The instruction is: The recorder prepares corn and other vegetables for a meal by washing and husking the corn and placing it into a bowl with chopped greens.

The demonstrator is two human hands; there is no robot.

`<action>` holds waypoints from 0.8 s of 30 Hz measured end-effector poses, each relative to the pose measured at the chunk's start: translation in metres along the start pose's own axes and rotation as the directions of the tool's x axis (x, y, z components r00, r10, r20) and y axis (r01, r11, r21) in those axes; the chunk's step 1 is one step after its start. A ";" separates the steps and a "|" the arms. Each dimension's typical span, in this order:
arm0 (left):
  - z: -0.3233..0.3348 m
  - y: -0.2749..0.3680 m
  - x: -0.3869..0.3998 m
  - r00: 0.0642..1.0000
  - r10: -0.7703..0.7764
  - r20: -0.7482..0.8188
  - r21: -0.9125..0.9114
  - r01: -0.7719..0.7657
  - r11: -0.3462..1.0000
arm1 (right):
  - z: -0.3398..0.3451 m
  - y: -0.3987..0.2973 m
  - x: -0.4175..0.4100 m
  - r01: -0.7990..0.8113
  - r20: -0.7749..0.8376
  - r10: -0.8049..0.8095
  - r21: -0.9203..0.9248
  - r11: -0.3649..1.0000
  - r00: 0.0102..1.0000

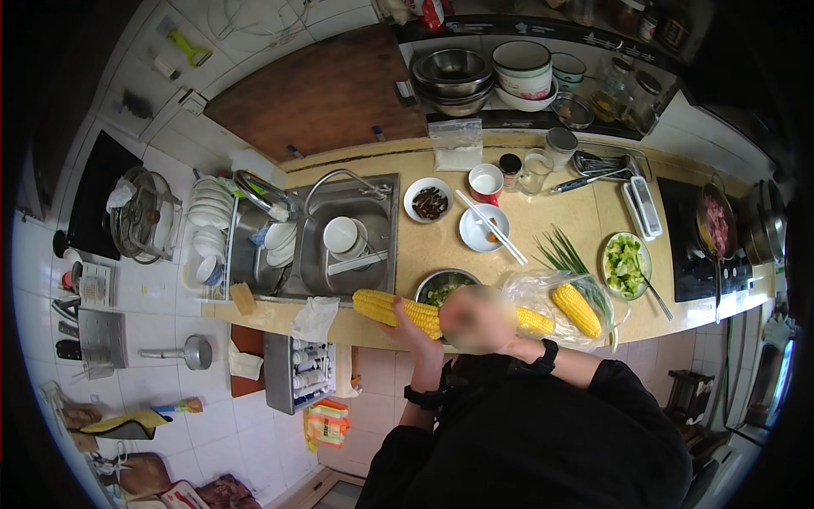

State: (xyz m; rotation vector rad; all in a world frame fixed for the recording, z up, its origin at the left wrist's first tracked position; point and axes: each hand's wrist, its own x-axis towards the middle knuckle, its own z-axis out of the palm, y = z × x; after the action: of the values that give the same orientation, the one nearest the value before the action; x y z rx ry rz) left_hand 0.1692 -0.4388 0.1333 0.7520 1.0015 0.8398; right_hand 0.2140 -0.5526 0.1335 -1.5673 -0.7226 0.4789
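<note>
My left hand [416, 340] is closed around an ear of husked corn [381, 306] that points left, over the counter's front edge. My right hand [493, 327] is by the right end of that ear; a blur covers much of it, so its grip is hidden. Partly behind the hands stands a metal bowl [448, 275] with chopped greens. A second ear of corn [535, 320] shows just right of my right hand. Another ear [575, 310] lies on a clear plastic bag [540, 284], beside green onions [563, 251].
A double sink [388, 238] holding dishes is at left. Behind the hands are a bowl of dark dried pieces [407, 202] and a white bowl [467, 237] with chopsticks [496, 230] across it. A plate of lettuce [647, 261] and a stove [683, 254] with a pan [704, 235] stand right.
</note>
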 end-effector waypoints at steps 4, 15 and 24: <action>0.000 -0.003 0.001 1.000 -0.005 -0.018 -0.005 0.005 1.000 | 0.005 -0.001 0.000 -0.003 -0.052 0.000 -0.048 0.999 0.999; -0.008 -0.006 0.008 0.999 0.043 -0.020 0.053 -0.042 0.998 | 0.002 0.008 -0.004 -0.075 0.003 0.075 0.022 0.997 0.997; -0.010 -0.014 0.016 0.997 0.033 -0.070 0.075 -0.028 0.997 | 0.003 0.011 -0.003 0.030 0.012 -0.029 -0.062 0.998 1.000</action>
State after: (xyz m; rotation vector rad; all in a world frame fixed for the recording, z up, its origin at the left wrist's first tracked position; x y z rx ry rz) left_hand 0.1686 -0.4297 0.1117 0.8066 1.0912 0.8644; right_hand 0.2115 -0.5531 0.1221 -1.6106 -0.7747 0.4478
